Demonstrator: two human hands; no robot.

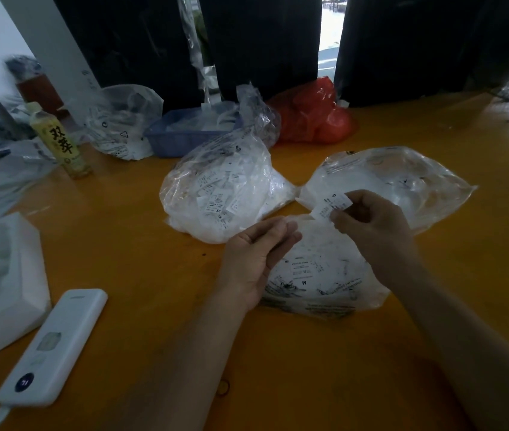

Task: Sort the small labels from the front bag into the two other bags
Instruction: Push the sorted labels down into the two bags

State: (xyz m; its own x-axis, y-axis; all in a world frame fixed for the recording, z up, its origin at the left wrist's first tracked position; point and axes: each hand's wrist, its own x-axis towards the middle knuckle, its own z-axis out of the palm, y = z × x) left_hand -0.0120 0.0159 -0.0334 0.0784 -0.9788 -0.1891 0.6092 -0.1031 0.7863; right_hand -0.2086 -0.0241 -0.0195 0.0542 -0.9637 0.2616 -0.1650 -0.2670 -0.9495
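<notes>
Head view: on the orange table (122, 231), the left bag (219, 188) bulges with white labels; the right bag (402, 181) looks nearly empty; the front bag (324, 275) holds printed labels. Right hand (371, 222) pinches an S label (332, 203), long axis tilted up-right, above the front bag. Left hand (256, 253) rests relaxed, holding nothing.

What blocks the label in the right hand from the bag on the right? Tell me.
Nothing visible does. The right hand pinches the label just above the near edge of the right bag, with only air between. The left hand sits lower left, over the front bag, out of the way.
</notes>
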